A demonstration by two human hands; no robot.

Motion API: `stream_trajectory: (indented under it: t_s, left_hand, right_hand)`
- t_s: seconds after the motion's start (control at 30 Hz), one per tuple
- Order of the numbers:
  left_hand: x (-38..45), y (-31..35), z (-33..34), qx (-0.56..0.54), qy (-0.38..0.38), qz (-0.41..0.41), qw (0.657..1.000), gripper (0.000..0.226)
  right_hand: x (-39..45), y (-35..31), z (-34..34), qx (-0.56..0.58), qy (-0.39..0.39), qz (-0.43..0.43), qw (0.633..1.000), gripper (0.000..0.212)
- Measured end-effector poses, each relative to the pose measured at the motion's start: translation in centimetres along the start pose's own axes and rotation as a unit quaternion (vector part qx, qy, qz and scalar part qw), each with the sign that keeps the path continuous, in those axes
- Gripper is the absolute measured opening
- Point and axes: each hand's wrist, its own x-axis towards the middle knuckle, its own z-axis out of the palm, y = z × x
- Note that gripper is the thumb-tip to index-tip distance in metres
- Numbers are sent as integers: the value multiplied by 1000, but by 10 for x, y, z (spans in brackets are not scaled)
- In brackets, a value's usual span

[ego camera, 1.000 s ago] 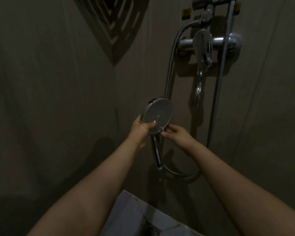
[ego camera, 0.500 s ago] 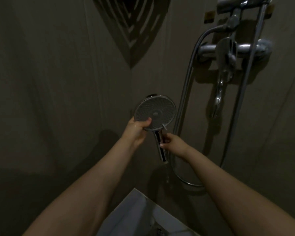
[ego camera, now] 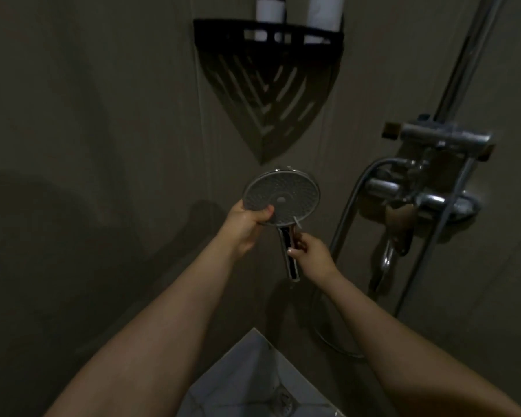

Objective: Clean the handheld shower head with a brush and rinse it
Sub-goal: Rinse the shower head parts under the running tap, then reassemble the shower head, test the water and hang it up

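Observation:
The handheld shower head (ego camera: pixel 283 197) is a round chrome disc with a grey nozzle face turned toward me, held in front of the wall corner. My left hand (ego camera: pixel 247 227) grips the disc's lower left rim, thumb on the face. My right hand (ego camera: pixel 312 257) holds the chrome handle (ego camera: pixel 289 257) just below the disc, and a thin pale sliver shows by the disc's lower edge. No brush is in view. The hose (ego camera: pixel 343 224) loops from the handle's bottom up to the mixer.
A black corner shelf (ego camera: pixel 268 82) with two bottles hangs above the shower head. The chrome mixer tap (ego camera: pixel 424 197) and riser rail (ego camera: pixel 463 73) are on the right wall. White floor tile with a drain (ego camera: pixel 280 398) lies below.
My view has tilted up and left, bringing the corner shelf into sight. The disc now faces me more squarely, and my right hand has slid from the disc's edge down to the handle.

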Motion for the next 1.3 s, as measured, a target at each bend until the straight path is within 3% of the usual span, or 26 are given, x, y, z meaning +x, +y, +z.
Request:
stream_trajectory:
  t_s: [0.27, 0.53, 0.73, 0.83, 0.93, 1.07, 1.2, 1.3]
  left_hand:
    - [-10, 111, 58, 54, -18, -16, 998, 35]
    - [-25, 180, 95, 88, -4, -33, 996, 33]
    - [-42, 201, 118, 43, -25, -57, 997, 27]
    - [-48, 186, 125, 126, -28, -107, 986, 23]
    - [-45, 171, 135, 190, 2, -100, 977, 18]
    - [-40, 166, 156, 218, 48, -76, 972, 17]
    - [-33, 170, 177, 228, 109, -61, 966, 22]
    - [-24, 168, 186, 233, 125, -48, 963, 27]
  right_hand:
    - [-18, -104, -43, 15, 1, 5, 1000, 31]
    - [-38, -170, -81, 26, -62, 13, 998, 35]
    - [-51, -203, -105, 60, -65, 11, 996, 40]
    - [-51, -217, -118, 62, -80, -21, 995, 35]
    - [-50, -223, -130, 55, -86, -40, 994, 30]
    - [-46, -215, -144, 63, -55, -28, 996, 31]
    - [-43, -187, -174, 112, 10, 22, 993, 7]
    - [-38, -143, -210, 122, 112, 114, 980, 24]
